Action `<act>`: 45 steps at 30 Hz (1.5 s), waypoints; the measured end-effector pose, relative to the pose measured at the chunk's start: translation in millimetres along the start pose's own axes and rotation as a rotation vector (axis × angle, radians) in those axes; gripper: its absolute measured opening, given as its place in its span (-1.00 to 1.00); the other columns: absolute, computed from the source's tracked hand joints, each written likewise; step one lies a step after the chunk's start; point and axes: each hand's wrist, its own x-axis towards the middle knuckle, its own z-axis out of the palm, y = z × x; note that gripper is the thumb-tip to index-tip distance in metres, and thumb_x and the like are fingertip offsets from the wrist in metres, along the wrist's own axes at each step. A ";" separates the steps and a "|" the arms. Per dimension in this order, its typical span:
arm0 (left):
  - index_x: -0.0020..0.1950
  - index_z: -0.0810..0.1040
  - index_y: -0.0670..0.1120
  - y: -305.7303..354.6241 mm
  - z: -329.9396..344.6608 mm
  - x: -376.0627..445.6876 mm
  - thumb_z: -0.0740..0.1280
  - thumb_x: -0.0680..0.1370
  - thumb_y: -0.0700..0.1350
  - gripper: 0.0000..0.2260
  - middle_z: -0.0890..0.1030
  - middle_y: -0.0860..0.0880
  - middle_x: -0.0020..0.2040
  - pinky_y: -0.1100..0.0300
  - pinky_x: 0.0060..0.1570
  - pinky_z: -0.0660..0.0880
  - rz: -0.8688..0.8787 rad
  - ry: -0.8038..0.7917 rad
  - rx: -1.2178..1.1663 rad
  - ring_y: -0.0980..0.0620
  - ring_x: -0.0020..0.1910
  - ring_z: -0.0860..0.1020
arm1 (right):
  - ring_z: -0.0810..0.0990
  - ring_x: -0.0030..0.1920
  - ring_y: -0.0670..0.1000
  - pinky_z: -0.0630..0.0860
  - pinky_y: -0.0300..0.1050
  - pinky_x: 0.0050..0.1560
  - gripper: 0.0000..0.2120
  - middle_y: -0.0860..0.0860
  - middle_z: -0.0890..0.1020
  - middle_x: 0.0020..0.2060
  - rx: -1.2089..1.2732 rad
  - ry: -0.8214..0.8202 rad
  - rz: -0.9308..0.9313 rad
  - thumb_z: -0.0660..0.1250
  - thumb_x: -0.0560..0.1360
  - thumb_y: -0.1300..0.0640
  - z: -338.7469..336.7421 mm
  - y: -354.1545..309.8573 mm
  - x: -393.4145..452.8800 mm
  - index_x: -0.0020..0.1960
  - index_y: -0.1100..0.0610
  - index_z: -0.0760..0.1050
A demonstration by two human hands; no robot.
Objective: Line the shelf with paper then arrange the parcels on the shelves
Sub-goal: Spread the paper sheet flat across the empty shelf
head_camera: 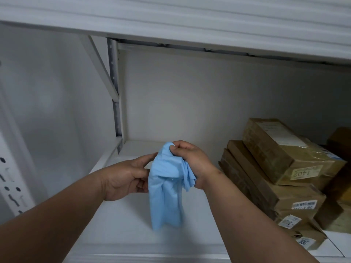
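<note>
A crumpled light blue sheet (pixel 164 192) hangs down over the white shelf (pixel 121 221), its lower end near the shelf surface. My right hand (pixel 191 160) pinches its bunched top between thumb and fingers. My left hand (pixel 125 177) grips the sheet's left edge a little lower. Brown cardboard parcels (pixel 273 168) with white labels lie stacked and tilted on the right part of the same shelf, apart from both hands.
The white shelf above (pixel 171 19) overhangs close overhead. A perforated metal upright (pixel 115 103) and a diagonal brace stand at the back left. Another perforated post (pixel 9 183) is at the left edge. A white back panel closes the shelf behind.
</note>
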 end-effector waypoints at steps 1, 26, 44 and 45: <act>0.33 0.52 0.16 3.2 2.3 -0.6 0.44 0.35 -0.18 -0.43 0.61 -0.15 0.16 0.07 0.10 0.51 0.002 -0.012 0.017 -0.10 0.09 0.51 | 0.57 -0.26 0.02 0.53 -0.15 -0.21 -0.92 0.06 0.61 -0.25 -0.021 -0.016 -0.006 0.31 0.59 0.19 1.7 -0.9 -0.8 -0.07 0.15 0.55; 0.33 0.42 -0.02 -56.0 -30.6 -18.0 0.28 0.48 0.33 -0.43 0.44 -0.05 0.31 -0.10 0.17 0.41 -0.237 0.863 0.112 -0.14 0.28 0.44 | 0.61 -0.03 0.23 0.43 -0.14 -0.20 -0.87 0.15 0.57 -0.19 -0.712 0.222 0.293 0.30 0.46 0.27 -45.8 79.9 -5.8 -0.26 0.18 0.45; 0.32 0.29 0.02 -108.3 -5.5 -1.3 0.26 0.17 0.54 -0.11 0.39 0.02 0.30 -0.04 0.26 0.41 -0.400 0.537 1.236 -0.06 0.31 0.40 | 0.51 0.02 0.06 0.44 -0.14 -0.03 -0.84 0.05 0.51 -0.01 -1.031 0.076 0.391 0.27 0.50 0.16 -56.1 112.0 -1.7 0.06 0.15 0.40; 0.27 0.31 0.01 -110.5 -6.3 0.5 0.31 0.22 0.48 -0.20 0.39 0.01 0.26 -0.04 0.23 0.42 -0.392 0.555 1.264 -0.06 0.28 0.42 | 0.54 0.05 0.08 0.48 -0.11 0.00 -0.81 0.07 0.54 0.04 -0.998 0.086 0.383 0.28 0.51 0.13 -57.1 111.9 -2.7 0.08 0.17 0.44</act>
